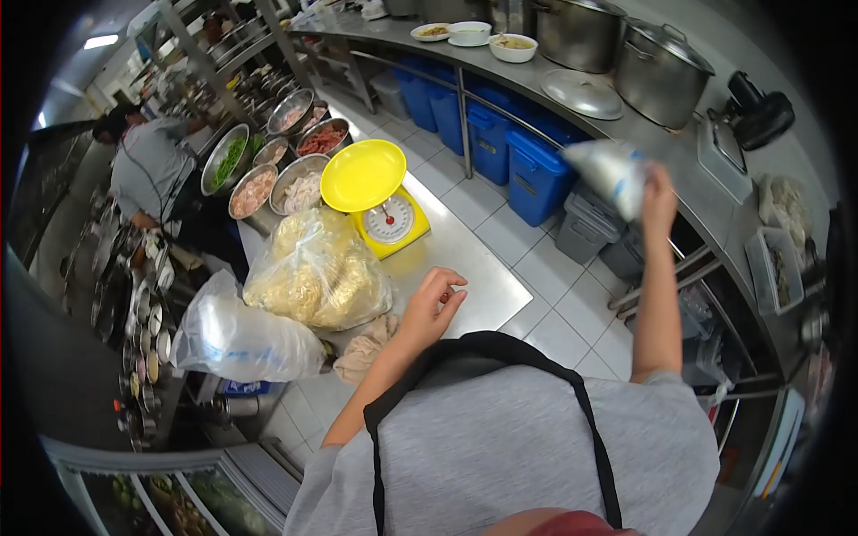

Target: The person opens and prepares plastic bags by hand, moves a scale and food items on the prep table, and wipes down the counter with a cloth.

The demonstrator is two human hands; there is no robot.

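My right hand is raised out to the right, closed on a plastic bag with whitish contents and blue marks. The bag is smeared by motion, so what is inside cannot be made out. Over the steel table, my left hand holds nothing, its fingers loosely bent and the thumb apart. Just beyond it stands a yellow dial scale with a yellow pan. Left of that hand are a large clear bag of yellowish food, a white plastic bag and a beige cloth.
Steel bowls of meat and chopped greens crowd the table's far end. A co-worker bends at the left. Blue bins stand under the right counter, which carries large pots, a lid and bowls.
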